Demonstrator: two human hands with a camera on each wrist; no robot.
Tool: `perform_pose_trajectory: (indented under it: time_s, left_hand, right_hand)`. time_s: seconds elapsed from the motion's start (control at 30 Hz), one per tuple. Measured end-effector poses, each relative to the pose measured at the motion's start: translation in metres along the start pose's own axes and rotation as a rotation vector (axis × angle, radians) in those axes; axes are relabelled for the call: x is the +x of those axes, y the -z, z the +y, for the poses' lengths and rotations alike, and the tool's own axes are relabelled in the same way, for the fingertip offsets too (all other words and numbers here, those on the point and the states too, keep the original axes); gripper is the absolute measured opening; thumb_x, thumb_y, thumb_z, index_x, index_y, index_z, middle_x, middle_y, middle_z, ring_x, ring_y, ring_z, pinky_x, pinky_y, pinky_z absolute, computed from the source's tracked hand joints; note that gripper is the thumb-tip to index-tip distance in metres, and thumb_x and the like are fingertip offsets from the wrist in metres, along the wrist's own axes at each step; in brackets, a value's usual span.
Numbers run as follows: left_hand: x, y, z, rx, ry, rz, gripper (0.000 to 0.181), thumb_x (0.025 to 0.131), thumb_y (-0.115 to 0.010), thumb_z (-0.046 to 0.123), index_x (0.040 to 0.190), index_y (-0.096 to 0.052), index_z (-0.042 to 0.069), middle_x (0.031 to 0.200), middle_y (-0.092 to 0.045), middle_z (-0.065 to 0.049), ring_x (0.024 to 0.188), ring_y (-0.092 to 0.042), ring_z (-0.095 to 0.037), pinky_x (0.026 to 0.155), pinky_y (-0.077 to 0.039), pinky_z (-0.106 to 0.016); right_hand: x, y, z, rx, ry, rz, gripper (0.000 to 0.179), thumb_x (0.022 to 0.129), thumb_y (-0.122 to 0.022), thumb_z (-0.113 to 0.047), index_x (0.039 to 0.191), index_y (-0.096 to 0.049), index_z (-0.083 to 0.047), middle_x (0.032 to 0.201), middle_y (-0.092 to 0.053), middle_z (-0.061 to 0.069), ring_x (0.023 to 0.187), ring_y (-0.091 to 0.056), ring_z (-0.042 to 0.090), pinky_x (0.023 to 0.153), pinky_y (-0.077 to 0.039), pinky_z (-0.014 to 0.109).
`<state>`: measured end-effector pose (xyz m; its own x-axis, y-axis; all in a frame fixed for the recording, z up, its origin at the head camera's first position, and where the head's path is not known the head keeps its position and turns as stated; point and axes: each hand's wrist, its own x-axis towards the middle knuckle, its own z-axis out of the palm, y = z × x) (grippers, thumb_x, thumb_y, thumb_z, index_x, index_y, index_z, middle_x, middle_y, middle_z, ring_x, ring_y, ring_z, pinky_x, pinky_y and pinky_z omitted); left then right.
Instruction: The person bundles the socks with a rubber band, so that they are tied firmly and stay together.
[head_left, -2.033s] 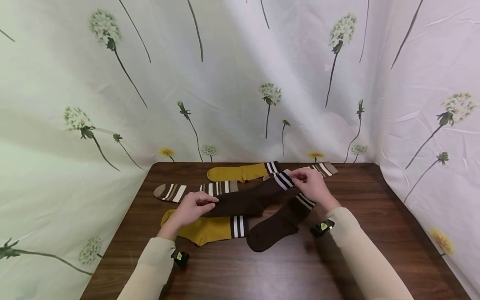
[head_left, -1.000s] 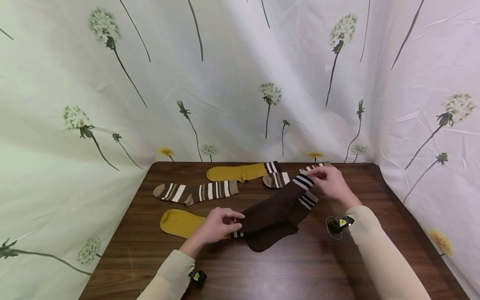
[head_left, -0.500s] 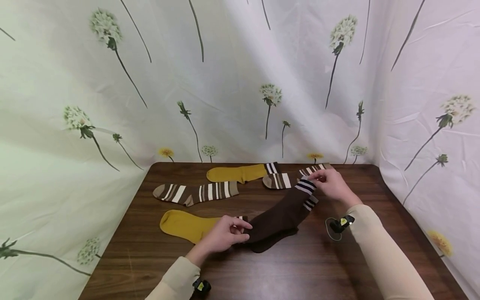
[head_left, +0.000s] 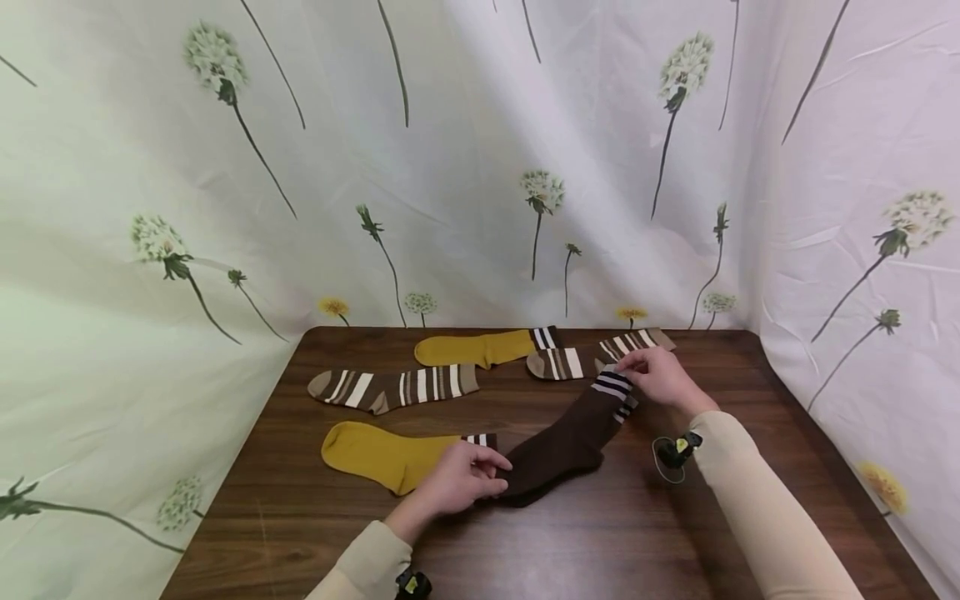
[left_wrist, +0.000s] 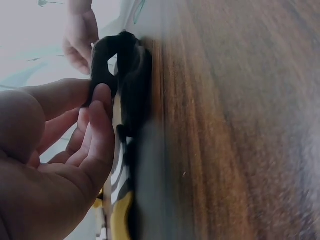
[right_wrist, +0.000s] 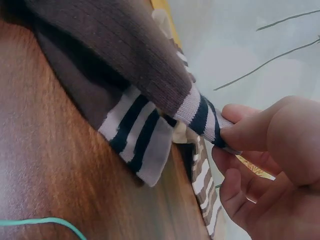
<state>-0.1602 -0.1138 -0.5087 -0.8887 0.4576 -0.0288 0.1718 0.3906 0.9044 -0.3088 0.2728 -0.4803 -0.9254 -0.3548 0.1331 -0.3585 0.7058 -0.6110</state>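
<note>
A dark brown sock (head_left: 558,442) with a striped cuff is stretched between my two hands. My left hand (head_left: 461,479) pinches its toe end, as the left wrist view also shows. At the cuff, my right hand (head_left: 660,379) holds the sock between thumb and fingers. A second brown sock (right_wrist: 135,130) lies on the table beneath it, mostly covered. In the right wrist view the held cuff is raised clear of the lower cuff. Just left of my left hand lies a yellow sock (head_left: 378,454), its striped cuff partly behind that hand.
A brown and white striped sock (head_left: 427,383) lies at the left of the wooden table (head_left: 585,550). Farther back are another yellow sock (head_left: 480,346) and another striped sock (head_left: 558,363). A flower-printed cloth (head_left: 465,208) hangs behind the table.
Both hands have carried the brown sock rightward and nearer me, off the left socks and over the second brown sock. Most recently it has been lowered, covering more of that sock.
</note>
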Motion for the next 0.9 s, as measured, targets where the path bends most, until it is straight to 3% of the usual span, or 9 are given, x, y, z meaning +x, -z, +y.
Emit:
perform_pose_trajectory:
  time_s: [0.4,0.9]
  left_hand:
    - [0.002,-0.004,-0.004,0.081,-0.007,0.011,0.016,0.088,-0.081,0.002,0.104,-0.080,0.001,0.081,-0.060,0.001,0.067,-0.057,-0.008,0.061,-0.049,-0.021]
    - [0.000,-0.010,-0.005,0.178,-0.007,0.019,0.016,0.087,-0.084,0.009,0.103,-0.080,0.004,0.075,-0.057,0.006,0.064,-0.055,-0.006,0.060,-0.048,-0.022]
  right_hand:
    - [-0.007,-0.008,0.011,-0.043,-0.023,-0.072,0.014,0.097,-0.067,0.002,0.099,-0.079,-0.003,0.102,-0.077,0.014,0.093,-0.072,0.032,0.082,-0.057,0.047]
    - [-0.015,-0.011,0.020,-0.049,-0.029,-0.152,0.012,0.092,-0.072,0.000,0.101,-0.078,-0.004,0.098,-0.075,0.009,0.087,-0.067,0.022,0.077,-0.054,0.041]
